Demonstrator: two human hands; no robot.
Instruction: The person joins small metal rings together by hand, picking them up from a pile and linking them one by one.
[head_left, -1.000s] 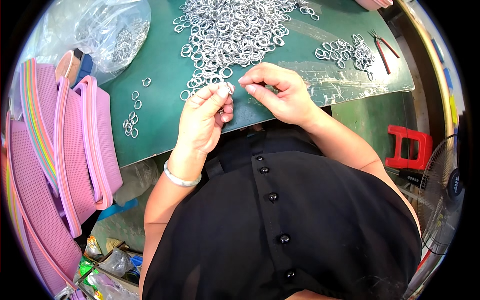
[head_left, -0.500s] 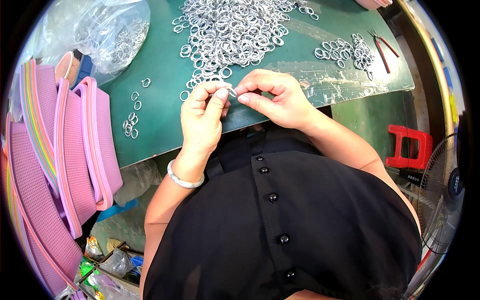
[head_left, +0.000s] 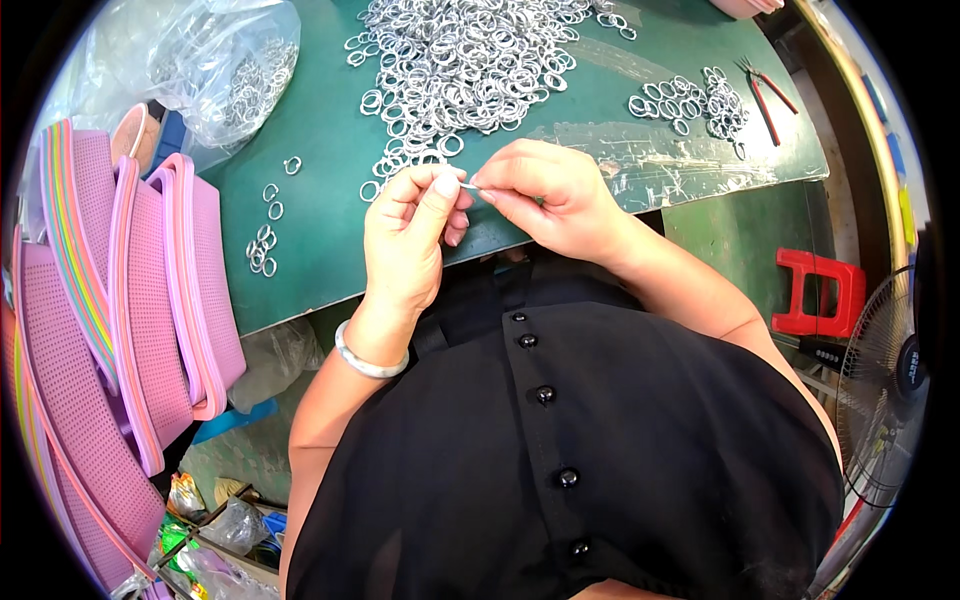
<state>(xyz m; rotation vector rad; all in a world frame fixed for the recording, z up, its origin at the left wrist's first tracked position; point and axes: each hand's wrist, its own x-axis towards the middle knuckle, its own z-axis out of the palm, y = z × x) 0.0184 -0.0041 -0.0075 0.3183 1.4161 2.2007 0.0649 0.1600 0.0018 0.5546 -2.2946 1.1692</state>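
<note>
Between my two hands, over the near edge of the green table, a small silver metal ring is pinched edge-on. My left hand grips it between thumb and forefinger, with the other fingers curled. From the right, the thumb and forefinger of my right hand close on its other side. Just beyond my hands lies a big heap of similar silver rings. Smaller groups lie apart: several rings to the left and a cluster of rings to the right.
Red-handled pliers lie at the table's right end. A clear plastic bag of rings sits at the far left. Stacked pink and purple baskets stand along the left side. A red stool and a fan are on the right.
The ring has turned from showing its open face to nearly edge-on. My right fingertips have shifted slightly and closed in on it, while both arms stay in place.
</note>
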